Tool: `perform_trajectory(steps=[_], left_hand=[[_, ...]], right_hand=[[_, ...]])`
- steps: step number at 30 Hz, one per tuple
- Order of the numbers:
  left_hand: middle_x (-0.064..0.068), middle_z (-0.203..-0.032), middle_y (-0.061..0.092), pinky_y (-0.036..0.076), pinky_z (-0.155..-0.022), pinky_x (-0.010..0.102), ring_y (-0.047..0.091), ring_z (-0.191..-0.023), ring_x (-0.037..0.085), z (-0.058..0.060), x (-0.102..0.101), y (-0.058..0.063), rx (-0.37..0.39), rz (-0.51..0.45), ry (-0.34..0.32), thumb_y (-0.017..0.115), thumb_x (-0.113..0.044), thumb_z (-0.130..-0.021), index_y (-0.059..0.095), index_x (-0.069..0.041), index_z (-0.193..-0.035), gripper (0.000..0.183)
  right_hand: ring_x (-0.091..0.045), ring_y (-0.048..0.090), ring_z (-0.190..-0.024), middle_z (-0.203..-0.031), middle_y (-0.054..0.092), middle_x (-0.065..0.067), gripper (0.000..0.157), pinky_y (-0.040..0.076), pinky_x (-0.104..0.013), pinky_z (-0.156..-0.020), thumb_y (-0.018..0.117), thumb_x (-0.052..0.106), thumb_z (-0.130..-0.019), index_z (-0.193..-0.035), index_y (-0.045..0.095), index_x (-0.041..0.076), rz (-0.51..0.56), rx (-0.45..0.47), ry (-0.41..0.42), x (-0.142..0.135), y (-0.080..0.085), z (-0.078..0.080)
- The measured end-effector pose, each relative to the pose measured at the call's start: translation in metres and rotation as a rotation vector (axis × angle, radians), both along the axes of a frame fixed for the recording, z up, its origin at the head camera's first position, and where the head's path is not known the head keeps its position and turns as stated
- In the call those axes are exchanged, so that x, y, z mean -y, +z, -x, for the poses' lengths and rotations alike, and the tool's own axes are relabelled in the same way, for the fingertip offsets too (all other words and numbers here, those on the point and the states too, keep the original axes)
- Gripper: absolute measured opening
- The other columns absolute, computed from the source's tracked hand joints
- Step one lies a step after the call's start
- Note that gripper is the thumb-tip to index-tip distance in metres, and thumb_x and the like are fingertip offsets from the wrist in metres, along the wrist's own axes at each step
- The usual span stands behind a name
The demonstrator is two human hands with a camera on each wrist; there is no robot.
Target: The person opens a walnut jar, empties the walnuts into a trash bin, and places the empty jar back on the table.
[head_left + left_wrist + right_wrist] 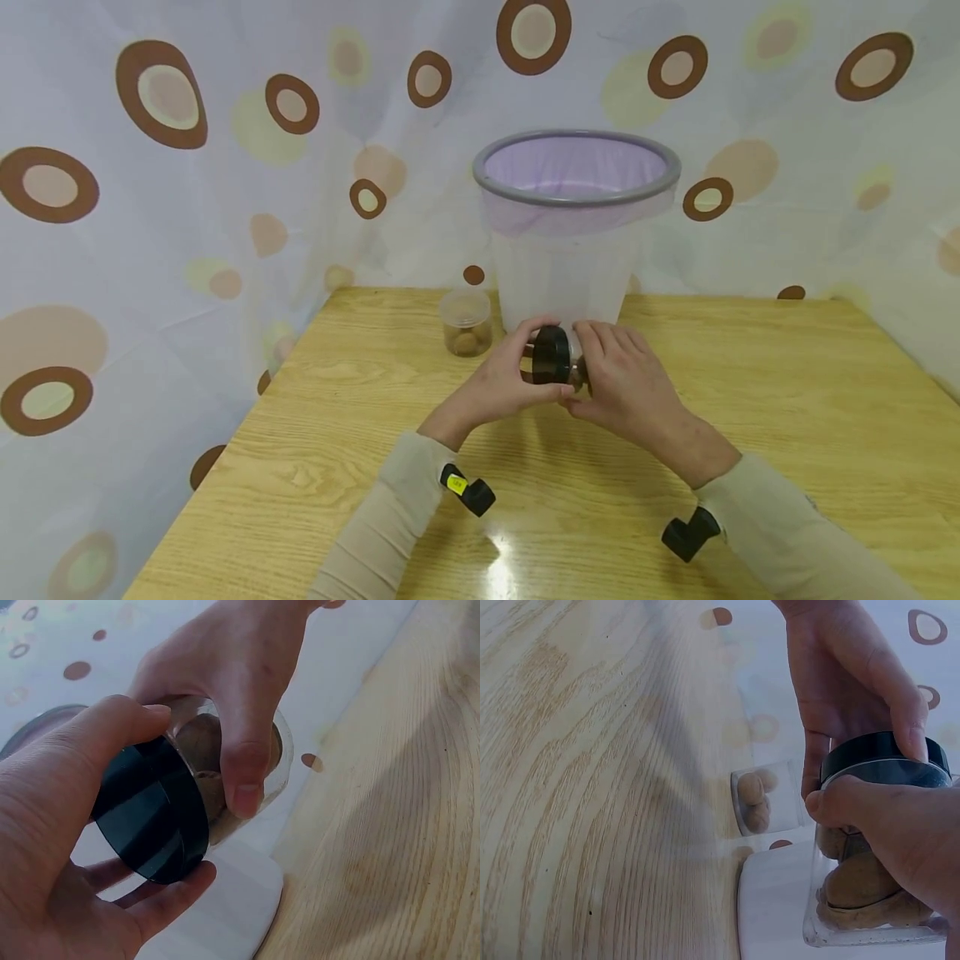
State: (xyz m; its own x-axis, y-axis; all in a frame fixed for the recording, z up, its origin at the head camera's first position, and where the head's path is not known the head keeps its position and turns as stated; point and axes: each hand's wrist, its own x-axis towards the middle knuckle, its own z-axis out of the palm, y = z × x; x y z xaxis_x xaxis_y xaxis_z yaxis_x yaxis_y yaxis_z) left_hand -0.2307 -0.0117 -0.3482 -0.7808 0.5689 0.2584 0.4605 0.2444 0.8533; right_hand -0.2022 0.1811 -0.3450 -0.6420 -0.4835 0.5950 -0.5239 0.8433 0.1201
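A clear jar (874, 935) with a black lid (551, 356) is held on its side above the wooden table, in front of the bin. Large brown lumps (861, 881), which look like walnuts, fill part of it. My left hand (504, 379) grips the lid, thumb on one side and fingers on the other. Around the jar's clear body my right hand (630, 383) is wrapped, its thumb (246, 776) pressed along the side near the lid. The lid sits on the jar's mouth; whether it is loose I cannot tell.
A second clear jar (466, 312), with similar brown lumps inside, stands at the back of the table (360, 392). Beside it rises a whitish bin (562, 267) with a purple liner and grey rim (577, 201). A dotted curtain (420, 158) hangs behind the table.
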Motion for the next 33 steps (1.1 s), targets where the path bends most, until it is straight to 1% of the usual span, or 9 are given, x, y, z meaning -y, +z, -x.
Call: perform_trajectory(steps=[6,8,13,15,17,23,26,30,33], left_hand=[[-0.008,-0.127,0.043,0.050,-0.072,0.028,0.047,-0.110,0.017,-0.001,0.000,0.000,0.003,0.076,0.124,0.070,-0.051,-0.073,0.034,-0.031,-0.136,0.075],[-0.007,-0.126,0.045,0.050,-0.070,0.029,0.048,-0.107,0.017,-0.002,0.000,0.000,0.021,0.081,0.143,0.067,-0.054,-0.074,0.034,-0.031,-0.137,0.074],[0.004,-0.127,0.045,0.053,-0.060,0.040,0.059,-0.085,0.026,0.000,-0.001,-0.001,0.070,0.037,0.106,0.052,-0.054,-0.085,0.027,-0.029,-0.142,0.067],[0.006,-0.129,0.044,0.052,-0.057,0.044,0.060,-0.076,0.030,0.000,-0.001,-0.001,0.079,0.023,0.086,0.047,-0.052,-0.089,0.026,-0.027,-0.143,0.063],[0.007,-0.132,0.043,0.051,-0.056,0.045,0.059,-0.073,0.033,0.000,0.000,0.000,0.087,0.014,0.074,0.045,-0.048,-0.092,0.026,-0.025,-0.142,0.059],[0.012,-0.129,0.043,0.051,-0.057,0.032,0.060,-0.075,0.027,-0.018,0.005,0.022,0.098,0.024,0.084,0.046,-0.036,-0.094,0.028,-0.019,-0.141,0.053],[0.011,-0.129,0.041,0.051,-0.066,0.030,0.058,-0.086,0.022,-0.012,0.006,0.015,0.035,0.069,0.134,0.048,-0.046,-0.090,0.026,-0.023,-0.143,0.061],[0.007,-0.131,0.037,0.049,-0.080,0.033,0.051,-0.105,0.022,0.003,0.008,-0.005,-0.009,0.133,0.225,0.059,-0.058,-0.078,0.025,-0.027,-0.142,0.078],[0.005,-0.133,0.035,0.047,-0.085,0.033,0.050,-0.109,0.021,0.001,0.010,-0.006,0.005,0.161,0.253,0.066,-0.057,-0.073,0.027,-0.027,-0.138,0.082]], right_hand=[[-0.032,0.053,-0.105,-0.111,0.056,-0.018,0.091,0.040,-0.045,-0.093,0.080,0.049,-0.055,-0.122,0.044,-0.002,0.000,0.008,0.010,0.001,0.000,0.000],[-0.032,0.053,-0.105,-0.111,0.055,-0.018,0.092,0.040,-0.045,-0.094,0.081,0.049,-0.055,-0.122,0.044,-0.002,0.000,0.011,0.011,0.001,0.000,-0.001],[-0.032,0.053,-0.105,-0.111,0.055,-0.018,0.093,0.040,-0.046,-0.094,0.082,0.048,-0.053,-0.122,0.044,-0.003,-0.004,0.003,0.005,0.000,0.001,-0.001],[-0.032,0.053,-0.104,-0.110,0.055,-0.018,0.093,0.041,-0.046,-0.093,0.082,0.047,-0.053,-0.122,0.044,-0.003,-0.005,-0.001,-0.001,-0.001,0.001,-0.001],[-0.033,0.054,-0.102,-0.110,0.055,-0.019,0.094,0.041,-0.046,-0.093,0.082,0.048,-0.053,-0.122,0.044,-0.003,-0.007,-0.001,-0.004,-0.002,0.001,-0.001],[-0.034,0.055,-0.102,-0.111,0.056,-0.019,0.095,0.042,-0.047,-0.092,0.082,0.048,-0.053,-0.123,0.043,-0.002,-0.001,0.017,-0.011,-0.005,0.000,-0.001],[-0.034,0.055,-0.101,-0.112,0.055,-0.019,0.095,0.043,-0.048,-0.090,0.082,0.048,-0.053,-0.124,0.042,-0.001,0.001,0.029,-0.022,-0.007,0.002,-0.001],[-0.035,0.055,-0.103,-0.113,0.054,-0.019,0.095,0.043,-0.049,-0.088,0.082,0.048,-0.053,-0.124,0.042,-0.001,0.012,0.051,-0.034,-0.009,0.003,0.000],[-0.036,0.054,-0.104,-0.112,0.054,-0.019,0.095,0.042,-0.049,-0.090,0.082,0.048,-0.053,-0.123,0.041,-0.001,0.027,0.067,-0.039,-0.012,0.003,0.000]])
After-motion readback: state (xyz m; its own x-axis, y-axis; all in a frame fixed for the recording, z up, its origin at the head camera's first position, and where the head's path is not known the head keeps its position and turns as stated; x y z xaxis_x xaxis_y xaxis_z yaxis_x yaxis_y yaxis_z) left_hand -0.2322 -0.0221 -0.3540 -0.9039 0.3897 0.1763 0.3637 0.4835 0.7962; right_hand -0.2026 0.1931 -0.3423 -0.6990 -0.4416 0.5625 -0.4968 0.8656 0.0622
